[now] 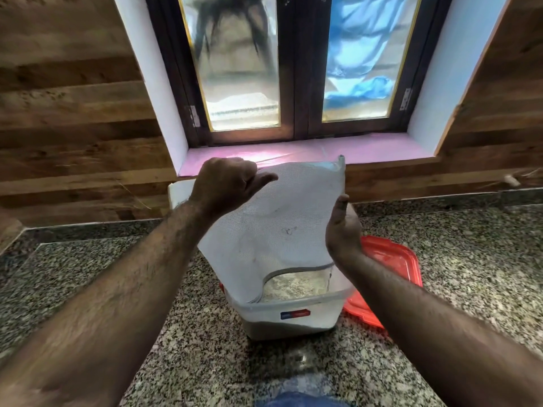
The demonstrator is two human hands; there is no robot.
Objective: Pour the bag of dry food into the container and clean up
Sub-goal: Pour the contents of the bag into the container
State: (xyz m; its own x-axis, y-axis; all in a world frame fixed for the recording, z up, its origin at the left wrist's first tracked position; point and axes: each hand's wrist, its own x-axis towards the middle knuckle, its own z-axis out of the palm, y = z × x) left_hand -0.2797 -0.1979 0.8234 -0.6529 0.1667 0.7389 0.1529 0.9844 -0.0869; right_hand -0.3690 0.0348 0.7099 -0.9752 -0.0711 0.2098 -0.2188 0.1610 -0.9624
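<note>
Bag (273,218) of dry food hangs upended over the container (289,311), its open mouth dipped inside the rim and pale grain showing below it; largest of all is the speckled granite tabletop (455,259), hard and glossy, which carries everything; behind it stand wood-grain wall panels and a dark-framed window (293,69) with frosted panes above a pink sill (367,149); the bag itself is white woven plastic with a fine mesh texture, limp and creased, seemingly nearly spent; the container is a clear, square-sided plastic tub with rounded corners and a small red-and-blue label, standing just in front of the person; a red plastic lid (393,268) lies flat beside and partly behind the tub on the right; a white boxy thing peeks out behind the bag, too hidden to name; the left hand (226,183) grips the bag's raised bottom corner with curled fingers, thumb out along the fabric; the right hand (342,227) holds the bag's side edge, its fingers hidden behind the cloth; to finish the pour well, I judge, keep the mouth inside the rim, lift the bottom higher and shake gently so trapped grain slides out without spilling.
</note>
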